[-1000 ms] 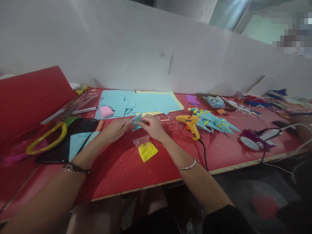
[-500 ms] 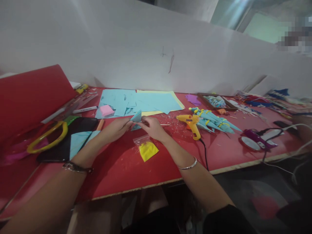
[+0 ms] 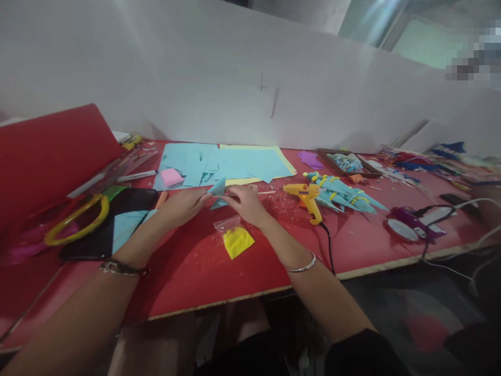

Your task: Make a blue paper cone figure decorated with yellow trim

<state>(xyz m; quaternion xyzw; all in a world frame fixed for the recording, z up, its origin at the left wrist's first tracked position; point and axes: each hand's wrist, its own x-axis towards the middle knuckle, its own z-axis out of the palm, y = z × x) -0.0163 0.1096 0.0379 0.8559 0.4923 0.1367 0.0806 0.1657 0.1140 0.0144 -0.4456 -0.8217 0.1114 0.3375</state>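
Left hand point(image 3: 188, 206) pinches folded light-blue paper point(image 3: 218, 187), apparently unfinished; right hand point(image 3: 246, 204) pinches a thin white stick point(image 3: 267, 192). At right, yellow-trimmed light-blue paper cones point(image 3: 340, 192) seem done.

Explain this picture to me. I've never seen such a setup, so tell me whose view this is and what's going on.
There's no machine: a head-worn camera looks forward and down at a person's own bare hands. The left hand holds folded blue paper; the right hand seems to pinch a thin white stick. On the red table lie blue sheets, a clear bag with something yellow inside, a yellow glue gun and pointed blue pieces.
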